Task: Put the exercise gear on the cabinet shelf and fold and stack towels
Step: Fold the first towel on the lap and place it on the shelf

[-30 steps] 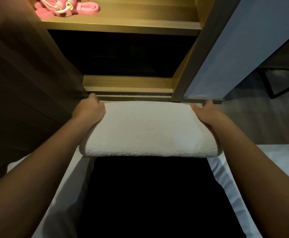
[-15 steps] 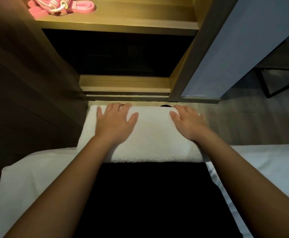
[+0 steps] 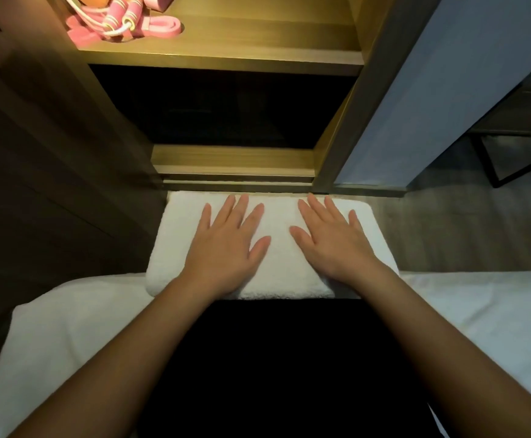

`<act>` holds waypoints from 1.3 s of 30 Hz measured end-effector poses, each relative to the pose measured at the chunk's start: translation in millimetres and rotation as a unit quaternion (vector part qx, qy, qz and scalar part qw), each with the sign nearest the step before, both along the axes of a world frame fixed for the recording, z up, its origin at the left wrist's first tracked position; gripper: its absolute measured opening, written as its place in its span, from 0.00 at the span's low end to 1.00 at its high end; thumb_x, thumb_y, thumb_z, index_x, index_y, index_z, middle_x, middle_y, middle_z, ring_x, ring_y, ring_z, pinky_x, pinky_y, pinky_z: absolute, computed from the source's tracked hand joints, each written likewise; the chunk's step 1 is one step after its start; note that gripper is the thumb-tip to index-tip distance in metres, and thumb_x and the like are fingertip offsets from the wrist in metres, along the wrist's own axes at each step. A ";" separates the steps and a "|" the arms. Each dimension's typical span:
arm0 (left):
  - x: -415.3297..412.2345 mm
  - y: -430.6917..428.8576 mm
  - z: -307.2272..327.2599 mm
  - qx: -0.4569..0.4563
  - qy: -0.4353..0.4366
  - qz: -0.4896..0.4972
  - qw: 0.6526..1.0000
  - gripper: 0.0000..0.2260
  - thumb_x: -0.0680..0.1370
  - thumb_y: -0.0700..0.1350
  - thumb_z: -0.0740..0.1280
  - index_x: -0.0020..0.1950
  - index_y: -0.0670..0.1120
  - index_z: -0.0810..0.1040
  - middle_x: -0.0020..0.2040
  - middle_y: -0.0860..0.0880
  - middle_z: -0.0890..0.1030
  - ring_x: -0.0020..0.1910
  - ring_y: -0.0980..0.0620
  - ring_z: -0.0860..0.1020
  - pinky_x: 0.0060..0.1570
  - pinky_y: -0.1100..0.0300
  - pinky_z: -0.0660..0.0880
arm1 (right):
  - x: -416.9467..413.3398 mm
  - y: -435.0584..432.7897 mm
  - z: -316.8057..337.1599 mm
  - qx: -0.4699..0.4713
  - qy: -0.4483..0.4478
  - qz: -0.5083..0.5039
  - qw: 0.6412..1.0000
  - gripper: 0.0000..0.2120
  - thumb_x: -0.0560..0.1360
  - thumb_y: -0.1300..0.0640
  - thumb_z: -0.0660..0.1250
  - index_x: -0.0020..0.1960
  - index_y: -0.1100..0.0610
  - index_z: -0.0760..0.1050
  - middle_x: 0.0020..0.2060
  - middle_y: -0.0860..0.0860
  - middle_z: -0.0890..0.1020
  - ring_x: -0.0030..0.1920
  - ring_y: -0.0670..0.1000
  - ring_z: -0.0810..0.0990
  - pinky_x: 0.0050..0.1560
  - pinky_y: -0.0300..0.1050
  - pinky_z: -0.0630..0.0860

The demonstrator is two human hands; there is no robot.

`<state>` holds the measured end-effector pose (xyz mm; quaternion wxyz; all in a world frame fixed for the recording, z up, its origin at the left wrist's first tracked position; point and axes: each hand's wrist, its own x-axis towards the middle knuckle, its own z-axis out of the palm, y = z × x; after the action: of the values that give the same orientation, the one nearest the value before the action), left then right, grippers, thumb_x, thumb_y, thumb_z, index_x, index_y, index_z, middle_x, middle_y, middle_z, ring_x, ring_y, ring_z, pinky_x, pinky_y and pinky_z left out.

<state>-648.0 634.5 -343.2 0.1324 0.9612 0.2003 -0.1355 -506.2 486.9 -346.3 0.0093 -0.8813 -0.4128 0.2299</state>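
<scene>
Since a second ago, my left hand (image 3: 226,245) and right hand (image 3: 333,241) have left the folded towel's (image 3: 278,213) ends. Both now lie flat and spread on top, holding nothing. I judge the fold finished. The far edge runs just beside the cabinet base (image 3: 232,172). There is open floor (image 3: 447,229) right of my right hand and a dark panel (image 3: 52,184) to the left.

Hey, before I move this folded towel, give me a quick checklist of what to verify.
1. Folded towel lies flat and squared: ok.
2. Left hand flat on it, fingers straight: ok.
3. Right hand flat on it too: ok.
4. Pink jump rope on the lit shelf: ok.
5. Bare wood on that shelf right of the rope: ok.
6. What the dark lower compartment holds: cannot tell.
</scene>
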 end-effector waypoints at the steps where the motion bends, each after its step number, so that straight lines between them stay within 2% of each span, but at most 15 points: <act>1: -1.3 2.0 0.4 -0.002 -0.003 0.006 1.000 0.30 0.79 0.65 0.39 0.79 0.57 0.44 0.80 0.52 0.42 0.78 0.50 0.40 0.76 0.43 0.41 | 1.3 -2.0 0.9 0.009 -0.004 -0.007 1.000 0.32 0.79 0.34 0.40 0.79 0.45 0.43 0.79 0.46 0.41 0.78 0.53 0.39 0.74 0.62 0.38; 4: -2.1 1.9 4.1 -0.005 -0.042 0.007 0.999 0.32 0.77 0.67 0.38 0.79 0.56 0.47 0.80 0.52 0.43 0.78 0.50 0.41 0.75 0.43 0.42 | -0.2 -5.7 3.1 0.002 -0.006 0.020 1.000 0.33 0.78 0.33 0.39 0.79 0.45 0.42 0.78 0.46 0.40 0.78 0.53 0.37 0.73 0.61 0.38; 8: -2.5 -8.7 1.8 0.016 0.001 -0.007 1.000 0.32 0.77 0.66 0.37 0.79 0.57 0.43 0.80 0.53 0.41 0.78 0.51 0.39 0.75 0.43 0.40 | -4.8 -5.4 7.7 -0.007 0.005 0.026 1.000 0.36 0.74 0.31 0.36 0.79 0.46 0.41 0.78 0.46 0.39 0.78 0.52 0.37 0.73 0.58 0.36; 15: -26.4 10.3 -2.3 0.004 -0.028 -0.007 1.000 0.37 0.72 0.72 0.33 0.79 0.59 0.43 0.79 0.55 0.39 0.78 0.53 0.38 0.75 0.46 0.39 | -11.9 -18.4 4.9 0.020 -0.020 0.061 0.998 0.38 0.73 0.31 0.32 0.79 0.45 0.42 0.78 0.42 0.43 0.78 0.48 0.40 0.75 0.54 0.39; 18: -41.0 17.1 -4.2 -0.002 -0.032 -0.041 0.999 0.40 0.70 0.76 0.35 0.78 0.59 0.42 0.78 0.56 0.36 0.77 0.53 0.36 0.75 0.47 0.37 | -10.4 -29.8 6.1 0.036 -0.027 0.084 0.996 0.40 0.72 0.27 0.31 0.79 0.44 0.44 0.78 0.42 0.43 0.78 0.47 0.41 0.76 0.53 0.40; 22: -48.2 22.2 -7.3 0.018 -0.033 -0.127 0.991 0.44 0.71 0.78 0.45 0.79 0.55 0.42 0.78 0.55 0.35 0.77 0.53 0.35 0.74 0.48 0.36 | -10.0 -39.7 6.6 0.042 -0.031 0.148 0.988 0.44 0.70 0.22 0.40 0.79 0.44 0.44 0.78 0.43 0.43 0.78 0.48 0.41 0.74 0.49 0.37; 24: -48.5 20.2 -7.4 0.048 -0.037 -0.159 0.985 0.46 0.71 0.74 0.58 0.79 0.51 0.43 0.79 0.51 0.40 0.78 0.50 0.40 0.73 0.49 0.38 | -8.9 -40.7 6.6 0.026 -0.044 0.180 0.982 0.46 0.69 0.22 0.47 0.79 0.45 0.42 0.77 0.44 0.41 0.78 0.49 0.40 0.72 0.48 0.36; 26: -47.7 10.5 -3.0 0.052 -0.064 -0.166 0.983 0.46 0.70 0.65 0.70 0.79 0.45 0.53 0.80 0.46 0.53 0.78 0.47 0.52 0.73 0.50 0.45 | -10.5 -40.8 5.7 0.018 -0.061 0.205 0.977 0.47 0.71 0.25 0.55 0.79 0.48 0.42 0.77 0.46 0.40 0.78 0.50 0.40 0.72 0.48 0.36; 28: -47.9 0.2 2.8 0.046 -0.105 -0.157 0.981 0.40 0.68 0.54 0.77 0.74 0.40 0.66 0.73 0.41 0.68 0.72 0.42 0.67 0.70 0.49 0.55 | -13.2 -41.3 6.5 0.036 -0.061 0.209 0.975 0.44 0.73 0.33 0.63 0.79 0.52 0.48 0.79 0.50 0.47 0.78 0.52 0.46 0.72 0.47 0.39; 30: -47.5 -1.9 6.7 0.058 -0.147 -0.145 0.977 0.36 0.66 0.49 0.80 0.69 0.38 0.73 0.68 0.39 0.75 0.66 0.40 0.74 0.66 0.49 0.60 | -15.4 -42.3 10.2 0.062 -0.063 0.207 0.974 0.40 0.75 0.39 0.66 0.78 0.54 0.54 0.78 0.52 0.56 0.78 0.54 0.54 0.72 0.45 0.44; 32: -45.8 -4.2 11.3 0.050 -0.124 -0.138 0.981 0.36 0.70 0.50 0.77 0.73 0.39 0.68 0.71 0.40 0.71 0.70 0.41 0.70 0.69 0.51 0.56 | -18.6 -42.2 11.9 0.068 -0.069 0.203 0.974 0.39 0.75 0.40 0.67 0.78 0.54 0.56 0.78 0.52 0.57 0.77 0.54 0.56 0.72 0.45 0.44; 33: -43.5 -8.0 12.0 0.047 -0.093 -0.135 0.985 0.37 0.73 0.52 0.74 0.76 0.41 0.62 0.75 0.41 0.65 0.74 0.42 0.64 0.73 0.50 0.53 | -20.7 -40.9 11.2 0.065 -0.073 0.203 0.974 0.40 0.74 0.40 0.67 0.78 0.54 0.55 0.78 0.52 0.56 0.78 0.54 0.54 0.72 0.45 0.42; 36: -29.8 -28.7 9.2 0.102 0.008 -0.118 0.988 0.39 0.78 0.54 0.65 0.79 0.45 0.43 0.79 0.39 0.48 0.78 0.39 0.49 0.75 0.39 0.48 | -28.8 -39.8 4.4 0.051 -0.101 0.197 0.974 0.44 0.73 0.37 0.67 0.79 0.55 0.51 0.79 0.52 0.52 0.78 0.54 0.50 0.72 0.46 0.38; 38: -23.6 -39.0 9.2 0.124 0.011 -0.120 0.985 0.34 0.81 0.51 0.60 0.79 0.44 0.43 0.79 0.38 0.48 0.77 0.38 0.48 0.75 0.40 0.48 | -31.1 -45.3 4.4 0.049 -0.110 0.188 0.975 0.44 0.73 0.38 0.68 0.79 0.54 0.51 0.79 0.52 0.52 0.78 0.54 0.50 0.72 0.48 0.38; 39: -21.8 -38.8 9.4 0.123 0.000 -0.126 0.984 0.32 0.82 0.50 0.58 0.79 0.44 0.45 0.79 0.39 0.49 0.78 0.39 0.49 0.75 0.43 0.48 | -30.5 -49.6 6.2 0.066 -0.112 0.181 0.975 0.43 0.72 0.40 0.70 0.78 0.55 0.55 0.78 0.53 0.56 0.78 0.55 0.54 0.72 0.49 0.42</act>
<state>-669.8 595.7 -333.8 -0.0053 0.9878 0.0928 -0.1249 -536.7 437.3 -340.1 -0.0207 -0.8097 -0.5779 0.0998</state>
